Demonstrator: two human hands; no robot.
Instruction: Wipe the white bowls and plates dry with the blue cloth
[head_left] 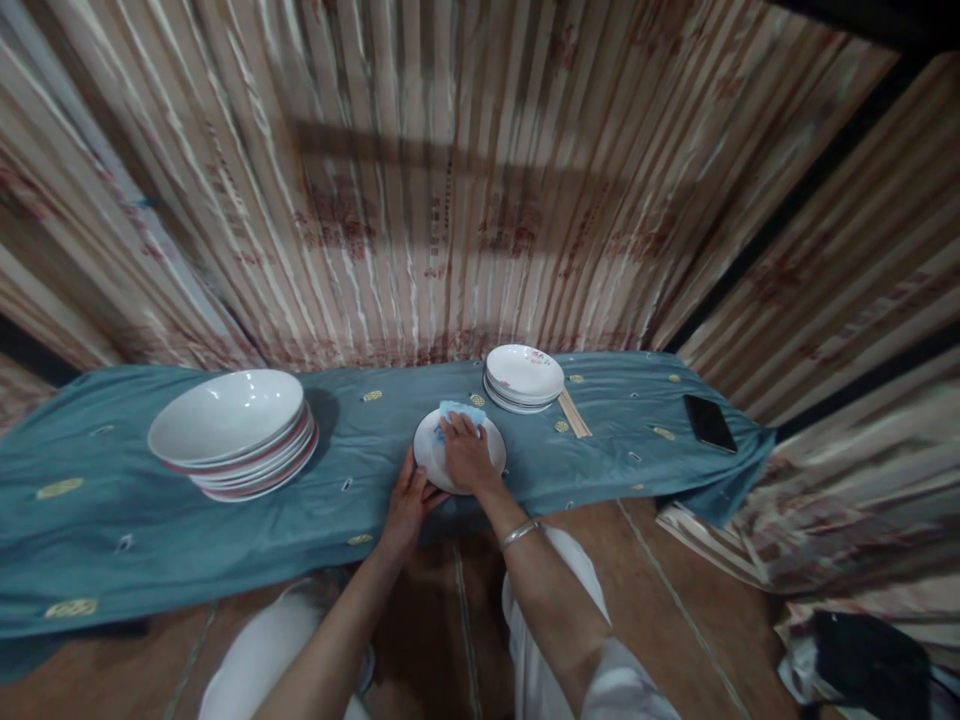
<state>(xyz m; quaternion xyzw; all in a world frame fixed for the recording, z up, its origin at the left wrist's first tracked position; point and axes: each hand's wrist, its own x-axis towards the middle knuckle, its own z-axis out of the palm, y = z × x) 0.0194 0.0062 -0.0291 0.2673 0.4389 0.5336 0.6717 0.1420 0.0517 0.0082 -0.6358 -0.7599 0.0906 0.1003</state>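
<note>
Your left hand (409, 500) clamps the near rim of the small plate (435, 455) at the blue tablecloth's (112, 510) edge, steadying it while your right hand (466, 455) presses a blue cloth (461, 412) flat on it.

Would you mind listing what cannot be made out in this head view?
- Middle of the plate: covered by the right hand and blue cloth.
- Left hand fingertips: hidden under the plate's rim.
- Number of plates in the large stack: rims too blurred to count.
- Pattern on the small stack: too small.
- Dark object, bottom right: partly cut off, unclear.
</note>
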